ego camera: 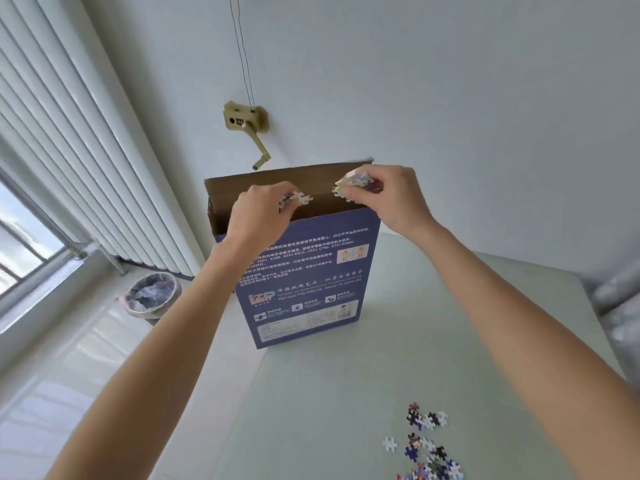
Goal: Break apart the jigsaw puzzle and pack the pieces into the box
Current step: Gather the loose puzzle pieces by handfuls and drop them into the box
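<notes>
Both hands pinch puzzle clumps over the open box.
Left hand (258, 211) grips pieces (297, 199); right hand (391, 194) grips more pieces (353, 183) above the upright blue cardboard box (304, 271); loose pieces (424, 441) lie at 5 o'clock on the pale table (346, 393); bin (152, 296) at 9.

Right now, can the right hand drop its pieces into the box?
Probably yes. The right hand holds its puzzle pieces directly above the open top of the upright box, and nothing visible sits between them.
</notes>
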Demonstrator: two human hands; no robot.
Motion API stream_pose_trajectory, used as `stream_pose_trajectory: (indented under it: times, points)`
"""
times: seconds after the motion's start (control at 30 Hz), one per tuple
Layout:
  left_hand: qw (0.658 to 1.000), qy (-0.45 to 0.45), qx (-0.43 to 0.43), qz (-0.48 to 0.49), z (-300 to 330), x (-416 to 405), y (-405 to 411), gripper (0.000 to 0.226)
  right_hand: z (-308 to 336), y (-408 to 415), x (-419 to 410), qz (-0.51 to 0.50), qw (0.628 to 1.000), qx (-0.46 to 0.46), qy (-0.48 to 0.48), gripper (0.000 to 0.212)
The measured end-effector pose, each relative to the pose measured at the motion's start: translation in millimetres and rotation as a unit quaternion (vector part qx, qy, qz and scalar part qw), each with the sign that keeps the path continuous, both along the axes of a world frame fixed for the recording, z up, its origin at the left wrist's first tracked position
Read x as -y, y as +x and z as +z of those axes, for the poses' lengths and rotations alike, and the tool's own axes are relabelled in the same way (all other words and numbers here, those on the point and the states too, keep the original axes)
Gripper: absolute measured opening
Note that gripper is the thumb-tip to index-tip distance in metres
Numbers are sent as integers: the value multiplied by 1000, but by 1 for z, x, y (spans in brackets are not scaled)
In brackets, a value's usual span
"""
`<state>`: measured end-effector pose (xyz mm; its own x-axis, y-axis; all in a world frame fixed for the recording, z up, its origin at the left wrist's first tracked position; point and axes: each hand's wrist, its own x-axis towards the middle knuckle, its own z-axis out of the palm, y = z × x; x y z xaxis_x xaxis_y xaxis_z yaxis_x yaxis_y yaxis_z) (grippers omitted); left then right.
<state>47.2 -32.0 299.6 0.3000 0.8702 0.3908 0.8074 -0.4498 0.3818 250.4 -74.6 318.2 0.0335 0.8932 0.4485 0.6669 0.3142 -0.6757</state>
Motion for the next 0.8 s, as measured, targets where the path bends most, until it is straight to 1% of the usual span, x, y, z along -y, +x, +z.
stream_pose_trajectory:
  times: [0.1, 0.17, 0.27, 0.33, 0.43, 0.53, 0.6, 0.67, 0.73, 0.8]
  points:
    - [997, -56, -53, -1, -8, -5, -2, 30, -6, -10, -22, 18, 998, 64, -11, 16]
    - [997, -54, -62, 0, -12, -6, -4, 34, -9, -14, -29, 33, 993, 112, -23, 17]
    - [999, -34, -30, -24, -15, -6, -11, 34, -12, -21, -37, 54, 982, 174, -46, 22]
    - [998, -21, -3, -54, -18, -4, -16, 27, -12, -23, -41, 55, 971, 223, -61, 22]
    - [997, 15, 9, -76, -24, 1, -20, 18, -10, -27, -43, 58, 960, 262, -80, 17]
    - [997, 37, 23, -66, -27, 4, -20, 19, -10, -29, -44, 49, 955, 277, -97, 13]
    - [998, 35, 26, -55, -26, 4, -19, 23, -11, -29, -43, 40, 959, 266, -96, 12]
    - [998, 35, 18, -44, -25, 3, -19, 28, -13, -30, -40, 34, 968, 240, -67, 10]
    - [998, 51, 7, -43, -25, 3, -20, 27, -14, -31, -37, 24, 974, 223, -37, 11]
    - [994, 92, 8, -53, -24, 7, -21, 22, -15, -33, -33, 10, 978, 206, -14, 15]
